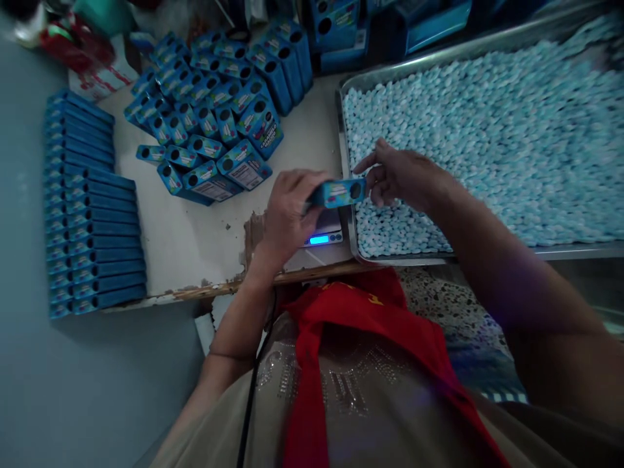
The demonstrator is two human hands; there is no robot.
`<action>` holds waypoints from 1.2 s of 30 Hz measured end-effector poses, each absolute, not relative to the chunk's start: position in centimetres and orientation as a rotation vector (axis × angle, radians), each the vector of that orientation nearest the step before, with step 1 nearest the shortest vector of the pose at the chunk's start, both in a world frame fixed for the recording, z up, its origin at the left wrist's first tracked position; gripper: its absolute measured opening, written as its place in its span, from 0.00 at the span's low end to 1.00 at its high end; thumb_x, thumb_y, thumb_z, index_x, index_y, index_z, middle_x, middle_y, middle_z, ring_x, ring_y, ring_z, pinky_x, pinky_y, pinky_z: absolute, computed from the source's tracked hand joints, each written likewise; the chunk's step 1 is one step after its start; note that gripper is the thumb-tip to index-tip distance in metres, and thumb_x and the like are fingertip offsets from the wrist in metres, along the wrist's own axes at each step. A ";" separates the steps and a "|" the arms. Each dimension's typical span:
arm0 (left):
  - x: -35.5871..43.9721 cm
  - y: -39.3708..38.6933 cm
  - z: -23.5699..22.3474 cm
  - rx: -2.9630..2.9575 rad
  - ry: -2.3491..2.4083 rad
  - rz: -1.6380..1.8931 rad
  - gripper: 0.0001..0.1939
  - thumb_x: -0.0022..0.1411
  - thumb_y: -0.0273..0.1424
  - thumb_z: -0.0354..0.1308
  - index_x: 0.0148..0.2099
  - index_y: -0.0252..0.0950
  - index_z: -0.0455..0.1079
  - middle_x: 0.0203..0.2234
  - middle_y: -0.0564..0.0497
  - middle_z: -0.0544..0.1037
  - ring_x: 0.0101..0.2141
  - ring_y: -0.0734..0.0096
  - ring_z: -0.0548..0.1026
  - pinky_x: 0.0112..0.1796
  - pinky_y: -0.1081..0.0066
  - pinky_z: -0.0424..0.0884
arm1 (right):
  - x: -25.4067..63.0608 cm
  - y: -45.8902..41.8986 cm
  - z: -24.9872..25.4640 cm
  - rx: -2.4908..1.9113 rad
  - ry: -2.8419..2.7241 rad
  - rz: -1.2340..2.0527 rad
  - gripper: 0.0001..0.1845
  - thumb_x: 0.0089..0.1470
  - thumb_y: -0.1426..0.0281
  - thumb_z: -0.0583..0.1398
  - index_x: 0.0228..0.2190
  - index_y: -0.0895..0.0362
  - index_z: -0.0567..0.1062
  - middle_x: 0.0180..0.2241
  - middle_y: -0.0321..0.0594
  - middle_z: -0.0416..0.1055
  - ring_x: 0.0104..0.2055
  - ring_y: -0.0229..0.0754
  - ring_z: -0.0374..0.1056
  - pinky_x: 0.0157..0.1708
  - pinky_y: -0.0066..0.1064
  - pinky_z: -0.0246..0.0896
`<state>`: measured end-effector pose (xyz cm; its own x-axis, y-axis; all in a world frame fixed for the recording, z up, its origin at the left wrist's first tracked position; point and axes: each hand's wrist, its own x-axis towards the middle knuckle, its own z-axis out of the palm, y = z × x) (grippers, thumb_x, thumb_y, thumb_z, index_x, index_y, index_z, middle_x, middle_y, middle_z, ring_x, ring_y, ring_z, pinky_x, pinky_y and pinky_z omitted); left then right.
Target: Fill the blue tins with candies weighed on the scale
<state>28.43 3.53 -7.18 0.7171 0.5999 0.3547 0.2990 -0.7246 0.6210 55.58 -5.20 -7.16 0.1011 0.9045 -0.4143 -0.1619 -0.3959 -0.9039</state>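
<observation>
My left hand (291,207) is closed around a small blue candy box (341,193), held tilted above a digital scale (322,238) with a lit blue display. Part of the scale's plate is hidden under the box and hand. Beside the box's right end is my right hand (402,174), its fingers apart and partly bent, with nothing visible in them. Below that hand spreads a heap of pale blue and white candies (487,143), filling a large metal tray (347,162).
Several blue boxes (209,117) stand grouped on the worn white table (195,234). Stacked blue boxes (97,227) line the table's left edge by the wall. More blue boxes (336,29) sit behind the tray. A red and white package (100,71) lies back left.
</observation>
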 end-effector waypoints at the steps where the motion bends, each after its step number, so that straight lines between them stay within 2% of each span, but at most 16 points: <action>1: 29.3 3.6 -6.3 2.465 0.657 0.737 0.13 0.89 0.46 0.68 0.63 0.45 0.86 0.59 0.47 0.87 0.64 0.48 0.83 0.72 0.47 0.77 | 55.4 -5.0 -7.3 -1.445 -0.730 1.519 0.39 0.68 0.25 0.66 0.40 0.49 0.80 0.25 0.36 0.76 0.21 0.42 0.70 0.19 0.35 0.59; 3: 30.8 3.6 -5.1 2.546 0.637 0.730 0.07 0.88 0.37 0.69 0.61 0.50 0.86 0.58 0.48 0.87 0.66 0.46 0.82 0.77 0.40 0.70 | 55.0 -4.7 -7.4 -1.401 -0.622 1.592 0.39 0.66 0.24 0.67 0.37 0.48 0.77 0.24 0.35 0.73 0.21 0.43 0.71 0.18 0.35 0.60; 4: 31.2 3.6 -4.9 2.555 0.630 0.740 0.07 0.87 0.34 0.69 0.60 0.51 0.87 0.57 0.49 0.87 0.66 0.45 0.81 0.79 0.38 0.68 | 54.9 -4.5 -7.5 -1.372 -0.575 1.617 0.38 0.66 0.25 0.68 0.35 0.47 0.76 0.24 0.36 0.73 0.22 0.43 0.71 0.18 0.35 0.61; 7: 31.3 3.5 -5.2 2.541 0.658 0.812 0.14 0.85 0.28 0.69 0.62 0.54 0.88 0.55 0.47 0.86 0.64 0.44 0.81 0.80 0.37 0.64 | 54.4 -4.2 -7.5 -1.287 -0.512 1.662 0.37 0.65 0.28 0.71 0.34 0.48 0.76 0.27 0.39 0.77 0.24 0.43 0.72 0.20 0.35 0.64; 10: 30.4 3.6 -5.9 2.517 0.731 0.870 0.19 0.82 0.26 0.69 0.66 0.54 0.88 0.58 0.46 0.85 0.64 0.42 0.80 0.77 0.41 0.68 | 54.1 -4.2 -7.4 -1.235 -0.504 1.694 0.35 0.66 0.31 0.73 0.32 0.47 0.77 0.30 0.41 0.81 0.25 0.43 0.72 0.23 0.36 0.69; 16: 29.4 4.4 -8.0 2.243 0.849 1.007 0.17 0.79 0.34 0.77 0.65 0.46 0.84 0.57 0.47 0.85 0.60 0.48 0.83 0.66 0.53 0.81 | 54.8 -4.3 -7.2 -1.200 -0.403 1.715 0.28 0.69 0.40 0.76 0.32 0.49 0.82 0.34 0.44 0.84 0.30 0.43 0.74 0.29 0.33 0.76; 20: 27.7 4.6 -10.8 1.898 0.930 1.079 0.25 0.73 0.44 0.82 0.64 0.42 0.80 0.54 0.47 0.86 0.55 0.52 0.87 0.60 0.58 0.86 | 55.5 -4.2 -7.3 -1.200 -0.394 1.582 0.19 0.74 0.51 0.73 0.35 0.50 0.87 0.37 0.46 0.86 0.37 0.47 0.81 0.35 0.34 0.83; 22: 26.4 4.2 -11.9 1.771 0.913 1.078 0.29 0.70 0.47 0.84 0.64 0.43 0.79 0.53 0.47 0.86 0.53 0.53 0.88 0.57 0.59 0.87 | 55.7 -4.3 -7.5 -1.215 -0.406 1.541 0.11 0.71 0.60 0.74 0.35 0.49 0.87 0.39 0.46 0.87 0.42 0.48 0.84 0.40 0.36 0.86; 24: 25.3 3.5 -12.6 1.722 0.933 1.024 0.31 0.67 0.46 0.85 0.64 0.44 0.79 0.52 0.49 0.86 0.52 0.53 0.88 0.55 0.60 0.88 | 55.8 -4.3 -7.7 -1.244 -0.446 1.521 0.06 0.65 0.69 0.76 0.35 0.49 0.87 0.40 0.44 0.88 0.44 0.48 0.86 0.45 0.38 0.88; 27: 24.6 2.3 -13.1 1.717 1.008 0.897 0.31 0.66 0.42 0.87 0.64 0.44 0.79 0.53 0.50 0.87 0.53 0.54 0.89 0.56 0.60 0.88 | 55.9 -4.4 -7.8 -1.314 -0.560 1.514 0.10 0.59 0.75 0.78 0.37 0.49 0.88 0.41 0.42 0.89 0.46 0.47 0.88 0.47 0.39 0.90; 30: 25.0 1.5 -13.4 1.672 1.043 0.871 0.31 0.64 0.39 0.89 0.63 0.44 0.80 0.54 0.50 0.88 0.54 0.54 0.89 0.58 0.59 0.89 | 56.1 -4.5 -7.7 -1.376 -0.619 1.527 0.09 0.61 0.75 0.79 0.38 0.51 0.88 0.42 0.42 0.90 0.43 0.44 0.88 0.44 0.35 0.89; 32: 25.2 1.3 -13.4 1.646 1.025 0.899 0.33 0.63 0.40 0.90 0.64 0.44 0.81 0.56 0.48 0.88 0.56 0.53 0.89 0.60 0.59 0.88 | 56.1 -4.5 -7.5 -1.398 -0.612 1.528 0.06 0.66 0.73 0.78 0.39 0.52 0.88 0.40 0.42 0.89 0.37 0.39 0.86 0.39 0.29 0.86; 34: 24.8 1.3 -13.2 1.633 0.972 0.922 0.37 0.62 0.43 0.91 0.67 0.44 0.81 0.60 0.46 0.87 0.60 0.52 0.88 0.63 0.58 0.87 | 56.0 -4.6 -7.2 -1.412 -0.621 1.514 0.07 0.71 0.70 0.76 0.38 0.54 0.87 0.34 0.39 0.86 0.28 0.34 0.79 0.30 0.23 0.77; 36: 23.9 1.3 -13.0 1.624 0.934 0.941 0.39 0.64 0.47 0.90 0.70 0.44 0.81 0.61 0.44 0.87 0.63 0.51 0.87 0.66 0.56 0.86 | 55.7 -4.7 -6.5 -1.425 -0.660 1.498 0.15 0.75 0.63 0.75 0.35 0.54 0.84 0.27 0.35 0.80 0.21 0.31 0.68 0.21 0.21 0.64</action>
<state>23.86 1.33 -12.99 0.3990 0.9067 0.1369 0.1302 -0.2038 0.9703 55.75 -4.72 -6.49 0.1097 0.8822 -0.4579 -0.2572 -0.4198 -0.8704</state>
